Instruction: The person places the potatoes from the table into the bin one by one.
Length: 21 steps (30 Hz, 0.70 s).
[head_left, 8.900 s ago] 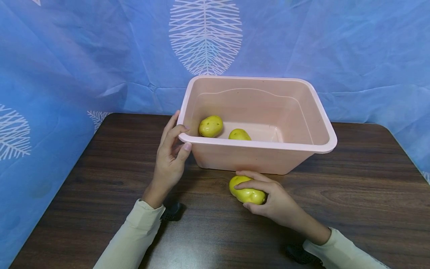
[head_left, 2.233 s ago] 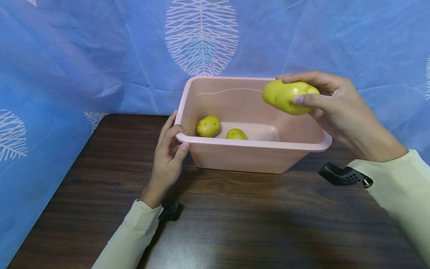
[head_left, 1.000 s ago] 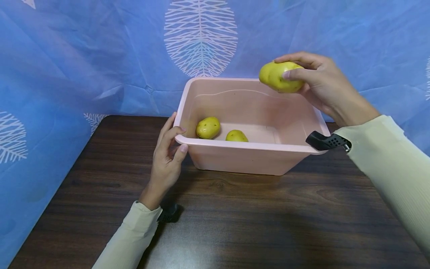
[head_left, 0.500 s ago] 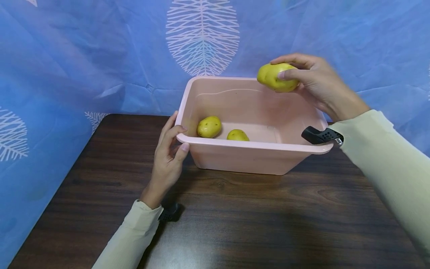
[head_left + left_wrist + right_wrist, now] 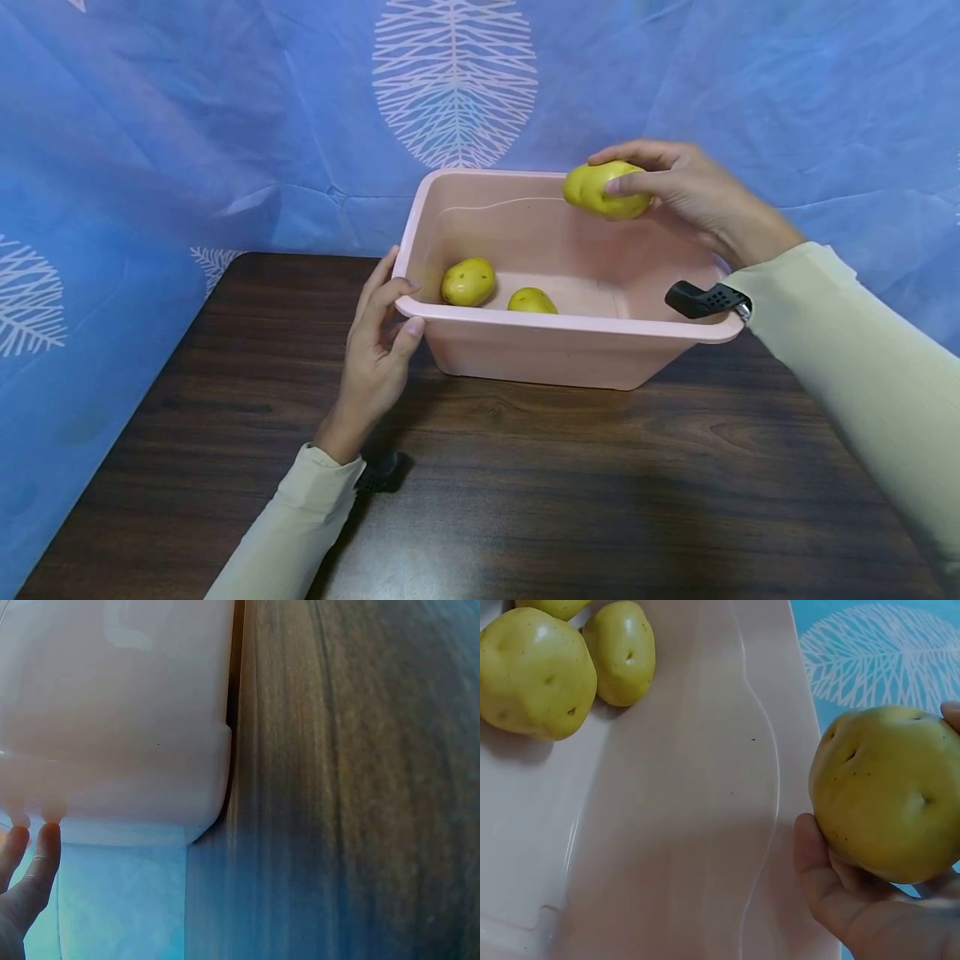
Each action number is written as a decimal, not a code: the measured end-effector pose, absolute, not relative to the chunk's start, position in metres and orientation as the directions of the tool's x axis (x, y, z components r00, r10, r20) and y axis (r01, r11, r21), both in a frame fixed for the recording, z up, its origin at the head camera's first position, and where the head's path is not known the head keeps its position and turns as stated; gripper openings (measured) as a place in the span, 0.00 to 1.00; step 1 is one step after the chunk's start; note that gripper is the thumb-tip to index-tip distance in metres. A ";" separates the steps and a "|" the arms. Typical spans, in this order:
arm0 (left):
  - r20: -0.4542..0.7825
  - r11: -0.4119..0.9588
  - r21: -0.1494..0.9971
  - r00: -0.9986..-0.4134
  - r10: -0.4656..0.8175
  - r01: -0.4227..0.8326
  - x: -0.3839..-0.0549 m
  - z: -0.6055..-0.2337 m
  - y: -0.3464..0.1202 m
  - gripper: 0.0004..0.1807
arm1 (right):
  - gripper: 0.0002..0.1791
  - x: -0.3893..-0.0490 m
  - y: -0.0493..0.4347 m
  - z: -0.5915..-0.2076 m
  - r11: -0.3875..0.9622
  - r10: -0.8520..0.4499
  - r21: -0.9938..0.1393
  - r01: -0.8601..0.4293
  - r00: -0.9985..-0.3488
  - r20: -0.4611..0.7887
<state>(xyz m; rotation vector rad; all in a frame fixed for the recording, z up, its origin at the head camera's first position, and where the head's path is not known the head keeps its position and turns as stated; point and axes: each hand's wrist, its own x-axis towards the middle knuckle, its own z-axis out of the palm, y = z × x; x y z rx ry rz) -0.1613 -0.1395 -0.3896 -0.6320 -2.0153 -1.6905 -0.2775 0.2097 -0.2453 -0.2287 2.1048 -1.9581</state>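
My right hand (image 5: 686,192) holds a knobbly yellow potato (image 5: 606,190) over the back right of a pink plastic tub (image 5: 555,325), near its far rim. In the right wrist view the fingers (image 5: 829,889) curl under that potato (image 5: 892,795), and its dark eyes show. Inside the tub's left half lie one whole-looking potato (image 5: 468,282) and another (image 5: 532,301) partly hidden by the front rim. The right wrist view shows a third potato (image 5: 551,606) there, cut off by the frame. My left hand (image 5: 375,358) grips the tub's front left corner, thumb outside the rim.
The tub stands at the back of a dark wooden table (image 5: 525,483). Behind it hangs a blue cloth (image 5: 262,125) with white leaf prints. A black wrist strap (image 5: 701,300) on the right arm hangs over the tub's front right rim.
Since the earliest frame my right hand has lifted the potato from the table to above the tub. In the last half second it has moved left and slightly down. My left hand stays put.
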 end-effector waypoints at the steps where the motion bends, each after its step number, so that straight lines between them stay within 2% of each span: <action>1: 0.593 0.151 0.789 -0.802 0.067 0.596 -0.161 -0.390 -0.140 0.20 | 0.20 -0.278 0.210 -0.246 0.092 -0.289 -0.994 0.061 -0.953 -0.085; 15: 0.597 0.137 0.789 -0.800 0.065 0.599 -0.161 -0.392 -0.140 0.20 | 0.19 -0.283 0.212 -0.251 0.199 -0.333 -0.977 0.074 -0.932 -0.139; 21: 0.600 0.144 0.784 -0.797 0.070 0.603 -0.161 -0.394 -0.140 0.20 | 0.20 -0.283 0.213 -0.254 0.363 -0.313 -0.929 0.066 -0.931 -0.188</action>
